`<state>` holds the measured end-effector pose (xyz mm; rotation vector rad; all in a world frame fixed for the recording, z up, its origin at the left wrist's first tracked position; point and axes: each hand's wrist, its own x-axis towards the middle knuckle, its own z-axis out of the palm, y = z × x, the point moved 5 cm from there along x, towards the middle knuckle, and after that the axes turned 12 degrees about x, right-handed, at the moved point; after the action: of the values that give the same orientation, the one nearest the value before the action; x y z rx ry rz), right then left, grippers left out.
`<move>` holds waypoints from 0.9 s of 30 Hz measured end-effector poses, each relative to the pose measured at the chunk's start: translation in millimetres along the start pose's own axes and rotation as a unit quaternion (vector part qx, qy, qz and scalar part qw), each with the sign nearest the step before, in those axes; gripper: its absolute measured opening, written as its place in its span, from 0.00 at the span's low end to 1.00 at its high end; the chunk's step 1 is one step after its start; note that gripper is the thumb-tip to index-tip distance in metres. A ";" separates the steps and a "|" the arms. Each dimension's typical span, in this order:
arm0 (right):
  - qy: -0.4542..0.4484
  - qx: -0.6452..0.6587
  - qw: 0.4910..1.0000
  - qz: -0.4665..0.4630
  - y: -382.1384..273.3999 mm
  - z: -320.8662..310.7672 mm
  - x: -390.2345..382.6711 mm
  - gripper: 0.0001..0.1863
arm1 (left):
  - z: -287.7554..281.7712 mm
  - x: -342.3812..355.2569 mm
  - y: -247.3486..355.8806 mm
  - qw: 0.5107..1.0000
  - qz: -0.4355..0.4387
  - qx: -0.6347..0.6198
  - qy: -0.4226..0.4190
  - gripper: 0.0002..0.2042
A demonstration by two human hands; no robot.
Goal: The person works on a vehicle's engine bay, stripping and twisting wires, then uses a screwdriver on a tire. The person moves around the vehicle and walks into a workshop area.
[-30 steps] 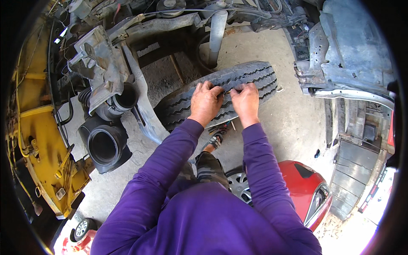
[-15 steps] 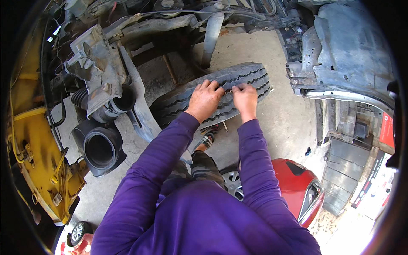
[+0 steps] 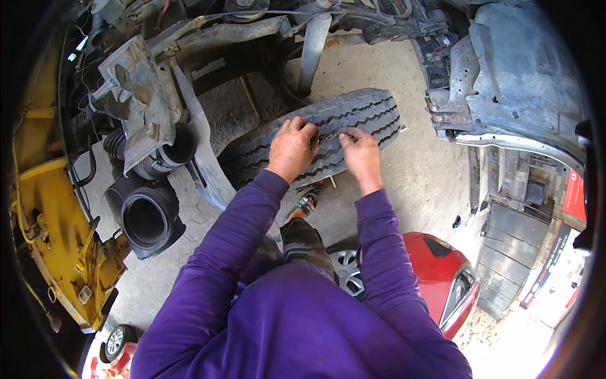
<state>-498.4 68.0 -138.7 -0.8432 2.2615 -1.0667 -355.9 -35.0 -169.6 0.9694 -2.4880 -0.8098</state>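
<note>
My left hand (image 3: 291, 150) is closed above the tyre, its thumb and fingers pinched together. A small yellowish piece (image 3: 327, 135) juts from its fingertips, too small to name. Just to the right, my right hand (image 3: 360, 155) is also closed, thumb against forefinger, with its tips close to that piece. Whatever it pinches is hidden by the fingers. Below both hands a large black truck tyre (image 3: 372, 114) with wavy tread grooves stands on the concrete floor.
A black air duct (image 3: 150, 221) and a bent grey metal bracket (image 3: 136, 101) lie left of the tyre. Grey vehicle panels (image 3: 530, 82) are at the upper right. Behind me sits a red car (image 3: 435, 271); yellow machinery (image 3: 69, 246) lines the left.
My hands have moved slightly apart, the left one leftward and the right one a little lower. The small yellowish piece between them now shows more clearly.
</note>
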 end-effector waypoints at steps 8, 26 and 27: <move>-0.070 -0.288 0.939 -0.175 -18.6 33.7 -8.8 0.11 | -1.8 3.0 -2.8 0.998 -0.058 -0.029 -0.010 0.14; -0.055 0.321 0.943 0.068 22.5 -42.5 -16.3 0.08 | -11.0 14.6 9.9 0.994 0.100 0.018 0.028 0.13; -0.080 0.472 0.874 0.080 49.6 -59.1 -29.3 0.08 | -5.8 19.5 15.7 0.990 0.127 0.049 0.032 0.13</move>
<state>-532.9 143.0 -139.9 -0.2914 1.3420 -1.6957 -374.6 -41.4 -153.2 0.6759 -2.5467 -0.5722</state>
